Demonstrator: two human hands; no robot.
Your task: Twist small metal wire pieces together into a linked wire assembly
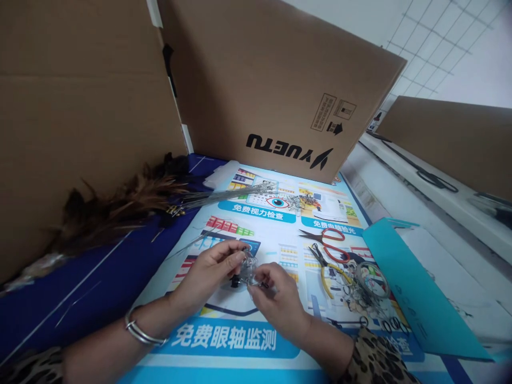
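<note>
A small shiny, see-through piece (248, 268) with a dark end is held between both hands above the printed sheet; its exact kind cannot be made out. My left hand (218, 264), a silver bangle on its wrist, pinches its upper left side between thumb and fingers. From the lower right my right hand (280, 304) grips the piece with curled fingers, which hide part of it. To the right of the hands lie yellow-handled pliers (331, 274) and red-handled scissors (334, 242).
Long thin metal wires (228, 196) and brown feathers (120, 205) lie at the left back. A tape roll (372, 280) sits by tangled small metal pieces (356, 301). A teal folded card box (416, 298) stands at right. Tall cardboard (280, 80) walls the back.
</note>
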